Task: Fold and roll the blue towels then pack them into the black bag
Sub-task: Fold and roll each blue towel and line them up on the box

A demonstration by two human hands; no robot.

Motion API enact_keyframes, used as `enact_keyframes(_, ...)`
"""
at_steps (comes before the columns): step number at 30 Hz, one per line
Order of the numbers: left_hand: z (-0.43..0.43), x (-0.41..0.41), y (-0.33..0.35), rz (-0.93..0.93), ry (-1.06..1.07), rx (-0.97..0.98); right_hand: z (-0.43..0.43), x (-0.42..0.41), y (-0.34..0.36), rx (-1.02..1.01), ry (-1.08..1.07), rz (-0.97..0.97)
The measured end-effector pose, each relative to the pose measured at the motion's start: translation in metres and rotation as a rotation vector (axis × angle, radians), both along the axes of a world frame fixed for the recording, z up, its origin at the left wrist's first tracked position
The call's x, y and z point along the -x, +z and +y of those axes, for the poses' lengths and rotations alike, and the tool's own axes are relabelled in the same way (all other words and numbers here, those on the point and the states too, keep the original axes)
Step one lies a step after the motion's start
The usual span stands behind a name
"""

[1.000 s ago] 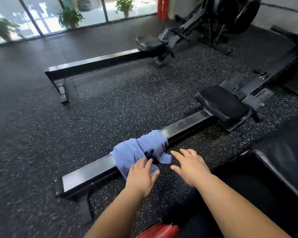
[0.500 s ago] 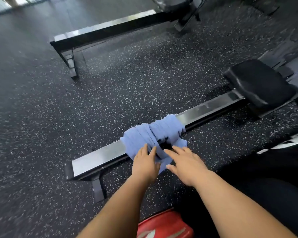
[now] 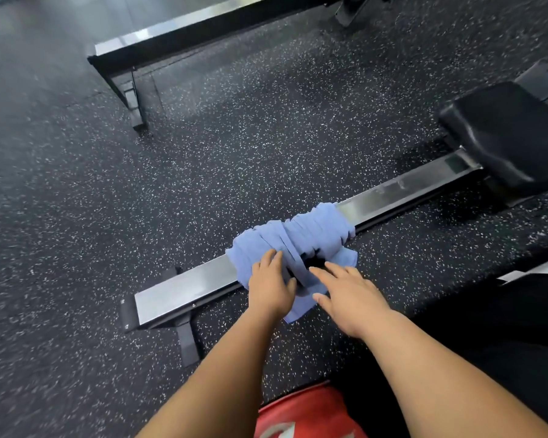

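Note:
A bunched pile of blue towels [image 3: 301, 238] lies draped over the metal rail [image 3: 187, 286] of a rowing machine, one corner hanging off the near side. My left hand [image 3: 271, 284] rests on the near left part of the pile with its fingers fairly straight. Beside it my right hand [image 3: 345, 295] lies flat, fingers spread, its fingertips touching the towels' near edge. No black bag can be told apart in this view.
The rower's black seat [image 3: 506, 137] sits on the rail at the right. A second rowing machine rail [image 3: 184, 36] runs across the top. Speckled black rubber floor [image 3: 203, 169] lies between them. A red object [image 3: 301, 415] is at the bottom edge.
The camera has tilted down and closer. Both hands have reached forward onto the towels; the right hand moved left from the floor side to the pile's near edge.

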State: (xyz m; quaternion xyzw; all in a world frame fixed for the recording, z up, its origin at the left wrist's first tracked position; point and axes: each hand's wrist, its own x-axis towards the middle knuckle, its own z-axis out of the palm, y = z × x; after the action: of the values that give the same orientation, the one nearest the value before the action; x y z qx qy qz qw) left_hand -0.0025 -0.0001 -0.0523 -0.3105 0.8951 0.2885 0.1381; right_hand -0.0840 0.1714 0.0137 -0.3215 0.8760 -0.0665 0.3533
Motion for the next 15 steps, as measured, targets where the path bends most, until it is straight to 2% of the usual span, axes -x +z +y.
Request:
enact_keyframes(5, -0.002, -0.006, 0.006, 0.209, 0.139, -0.124, 0.003, 0.003, 0.004, 0.03, -0.048, -0.008)
enact_keyframes(10, -0.008, -0.012, 0.037, 0.323, 0.444, -0.442, 0.007, 0.001, 0.021, 0.117, -0.15, -0.092)
enact_keyframes(15, -0.017, -0.008, 0.08, 0.438, 0.478, -0.538, -0.001, -0.001, 0.052, 0.192, -0.202, -0.091)
